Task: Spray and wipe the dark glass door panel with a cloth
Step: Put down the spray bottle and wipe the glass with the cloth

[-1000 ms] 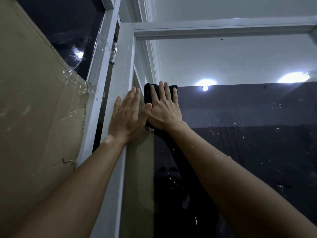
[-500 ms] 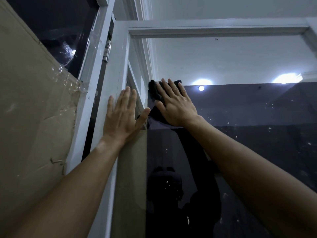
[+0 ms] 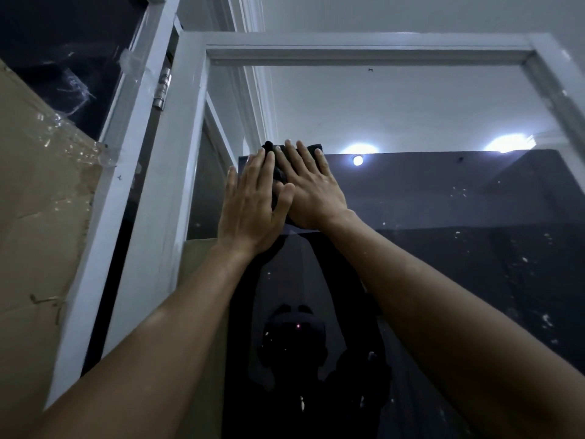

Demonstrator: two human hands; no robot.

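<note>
Pressing flat, right hand (image 3: pixel 311 191) hiding dark cloth (image 3: pixel 278 172), left hand (image 3: pixel 250 210) fingers straight, seemingly overlapping it

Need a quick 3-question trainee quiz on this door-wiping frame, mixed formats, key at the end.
1. True or false: the right hand presses the dark cloth flat against the glass panel.
2. Which shows on the white door frame, upper left? A) a hinge B) a handle C) a spray bottle
3. Fill in: the left hand has its fingers ____, not curled.

Key: 1 true; 2 A; 3 straight
</note>
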